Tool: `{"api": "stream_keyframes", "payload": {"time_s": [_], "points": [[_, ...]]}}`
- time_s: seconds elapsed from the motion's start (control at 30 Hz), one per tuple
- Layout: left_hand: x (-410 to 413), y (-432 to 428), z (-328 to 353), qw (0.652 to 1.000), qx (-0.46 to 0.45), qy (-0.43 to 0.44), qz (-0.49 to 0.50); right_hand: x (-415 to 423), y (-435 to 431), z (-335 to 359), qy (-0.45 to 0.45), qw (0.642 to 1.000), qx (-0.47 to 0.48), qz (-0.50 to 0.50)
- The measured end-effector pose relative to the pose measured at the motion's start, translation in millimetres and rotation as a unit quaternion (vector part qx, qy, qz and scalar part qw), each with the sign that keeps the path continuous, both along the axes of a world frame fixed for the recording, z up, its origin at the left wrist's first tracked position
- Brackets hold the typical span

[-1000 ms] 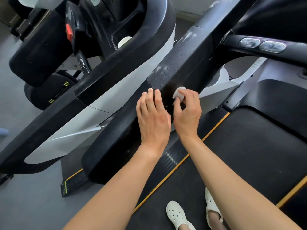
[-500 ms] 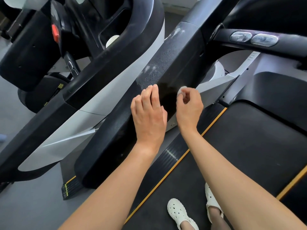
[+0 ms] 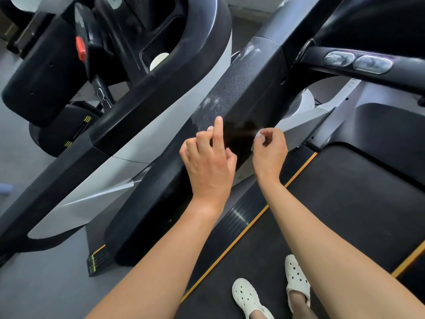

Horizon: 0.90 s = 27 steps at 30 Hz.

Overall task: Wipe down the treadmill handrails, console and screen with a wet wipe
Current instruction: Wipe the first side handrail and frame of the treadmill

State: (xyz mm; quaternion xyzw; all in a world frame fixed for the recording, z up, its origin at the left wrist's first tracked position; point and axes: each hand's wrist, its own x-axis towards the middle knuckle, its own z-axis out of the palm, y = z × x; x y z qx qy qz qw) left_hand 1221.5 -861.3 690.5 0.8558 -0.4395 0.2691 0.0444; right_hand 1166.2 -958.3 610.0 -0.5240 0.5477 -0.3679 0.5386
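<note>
I stand on a treadmill and look down at its left black handrail [image 3: 249,86], which is speckled with pale dust. A darker, damp-looking patch [image 3: 236,134] lies on the rail between my hands. My right hand [image 3: 270,155] pinches a small wadded white wet wipe [image 3: 258,135] against the rail's right edge. My left hand [image 3: 207,162] lies on the rail to the left of the patch, index finger straight and pointing up the rail, the other fingers curled under. The console and screen are out of view.
A crossbar with two oval metal grip sensors [image 3: 357,62] runs at the upper right. The black belt [image 3: 345,203] with its yellow edge line is under my white clogs [image 3: 247,295]. A second treadmill [image 3: 161,72] with a red stop button [image 3: 81,49] stands close on the left.
My left hand was flat on the rail; now most of its fingers have curled and only the index stays straight. My right hand has kept the wipe and shifted slightly right.
</note>
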Motion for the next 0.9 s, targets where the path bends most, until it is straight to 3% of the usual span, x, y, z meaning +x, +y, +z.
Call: {"api": "stream_keyframes", "payload": {"time_s": [0.13,0.37,0.57,0.8,0.9], "points": [[-0.5,-1.4,-0.1,1.0,-0.001,0.002,0.005,3.7,-3.2,21.1,-0.048,0.995,-0.079,-0.034],[-1.7,-1.0,1.6,1.0,0.007,0.009,0.004,-3.6,-7.1,-1.7,0.018,0.999,0.033,0.007],[-0.9,-0.8,-0.5,1.0,-0.002,0.009,0.003,2.5,-3.2,21.8,-0.035,0.998,-0.04,-0.018],[-2.6,1.2,1.7,1.0,0.0,0.019,-0.003,1.4,-4.7,21.1,-0.008,1.0,0.012,-0.019],[-3.4,2.4,4.0,1.0,0.006,0.029,0.0,1.1,-3.9,44.9,-0.048,0.998,-0.045,-0.01]]}}
